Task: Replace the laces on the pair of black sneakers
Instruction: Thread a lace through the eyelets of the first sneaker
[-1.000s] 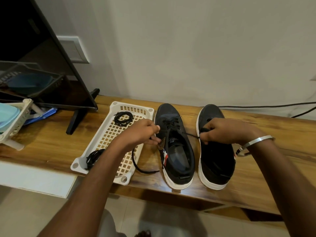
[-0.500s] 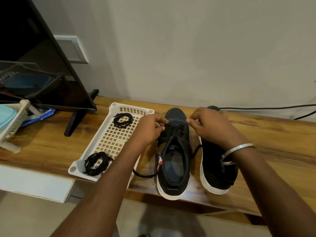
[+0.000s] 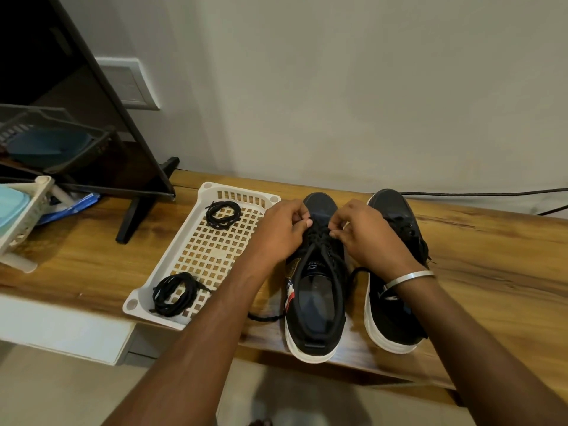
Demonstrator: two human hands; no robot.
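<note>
Pinching the black lace with curled fingertips, my left hand and right hand meet over the front eyelets of the left sneaker, standing on the wooden shelf between its mate and a white tray of coiled laces.

A dark screen on a black stand stands at the wooden worktop's left; a black cable runs along the wall.

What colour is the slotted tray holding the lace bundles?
White, seen best in the head view: the tray.
</note>
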